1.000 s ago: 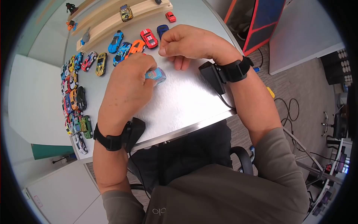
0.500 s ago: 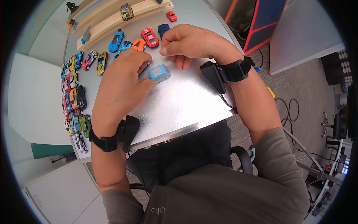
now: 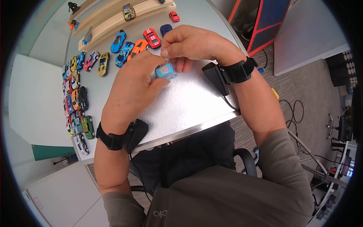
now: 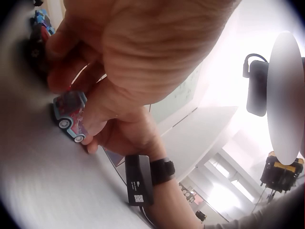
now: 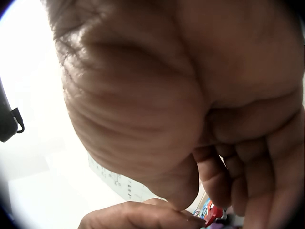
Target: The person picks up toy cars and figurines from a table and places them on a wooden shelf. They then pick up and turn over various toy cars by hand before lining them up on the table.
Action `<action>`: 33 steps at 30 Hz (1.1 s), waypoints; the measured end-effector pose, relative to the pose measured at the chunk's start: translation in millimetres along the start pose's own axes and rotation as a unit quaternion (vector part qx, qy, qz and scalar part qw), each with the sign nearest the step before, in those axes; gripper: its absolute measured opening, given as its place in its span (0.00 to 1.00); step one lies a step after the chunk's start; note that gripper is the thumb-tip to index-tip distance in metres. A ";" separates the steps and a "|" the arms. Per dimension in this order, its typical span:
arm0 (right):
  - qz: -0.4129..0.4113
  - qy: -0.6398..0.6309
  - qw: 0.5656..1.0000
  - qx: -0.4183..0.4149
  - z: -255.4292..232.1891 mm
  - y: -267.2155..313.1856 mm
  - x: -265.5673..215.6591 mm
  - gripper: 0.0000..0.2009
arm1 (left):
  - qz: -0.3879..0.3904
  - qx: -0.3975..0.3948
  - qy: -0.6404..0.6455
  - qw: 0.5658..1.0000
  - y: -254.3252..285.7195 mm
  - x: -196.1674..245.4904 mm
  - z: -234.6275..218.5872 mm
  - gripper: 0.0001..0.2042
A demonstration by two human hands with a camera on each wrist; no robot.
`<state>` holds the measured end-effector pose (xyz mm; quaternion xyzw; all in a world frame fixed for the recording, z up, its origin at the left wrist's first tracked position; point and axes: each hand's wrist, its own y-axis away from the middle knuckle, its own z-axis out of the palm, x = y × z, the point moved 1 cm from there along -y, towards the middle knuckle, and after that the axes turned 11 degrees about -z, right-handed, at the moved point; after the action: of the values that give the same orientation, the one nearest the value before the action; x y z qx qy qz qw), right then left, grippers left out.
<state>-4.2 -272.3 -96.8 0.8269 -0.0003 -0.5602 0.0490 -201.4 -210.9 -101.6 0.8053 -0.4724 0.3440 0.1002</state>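
Note:
My left hand (image 3: 132, 79) pinches a small light-blue toy car (image 3: 165, 71) with a printed roof just above the tabletop's middle. In the left wrist view, the thumb (image 4: 95, 119) lies along one side of the car (image 4: 70, 114), and fingers bend over near its top. A dark red toy car (image 4: 37, 47) stands by the left fingertips there; the hand hides it in the head view. Close beside, my right hand (image 3: 194, 43) hangs loosely curled, thumb near index finger, with nothing seen in it. Its lower fingers reach down right next to the light-blue car.
Several toy cars stand in rows along the left table edge (image 3: 77, 98). Beyond my hands are blue, orange (image 3: 138, 48) and red-striped cars (image 3: 152, 38). A wooden track (image 3: 109, 28) with a yellow car (image 3: 129, 12) runs along the back. A small red car (image 3: 174, 16) stands back right.
My left hand loosened around the light-blue car, showing a red car behind it, then closed around it again. The light-blue car has shifted right, toward my right hand, which stays nearly still.

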 end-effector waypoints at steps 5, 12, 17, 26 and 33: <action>-0.004 -0.027 1.000 -0.011 1.6 -1.0 0.8 0.09 | 0.003 0.003 -0.011 1.000 -1.5 -3.6 1.5 0.11; -0.002 -0.029 1.000 -0.011 1.0 -1.1 1.1 0.09 | 0.000 0.036 -0.058 0.998 -2.5 -10.3 -4.2 0.12; -0.028 -0.022 0.999 0.015 -0.8 -4.0 5.4 0.09 | -0.078 0.063 0.031 0.994 -7.5 -17.2 -11.3 0.12; -0.100 -0.107 0.989 0.028 3.3 0.4 -3.4 0.15 | -0.192 -0.042 0.430 0.881 -11.9 -18.4 -14.3 0.17; -0.117 -0.216 0.969 0.015 3.0 -4.1 4.4 0.13 | -0.201 -0.042 0.499 0.842 -11.7 -9.6 -14.0 0.19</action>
<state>-5.6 -268.6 -102.3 0.6810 0.0775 -0.7275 -0.0311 -201.2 -191.2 -95.6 0.5966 -0.2004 0.6520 0.4229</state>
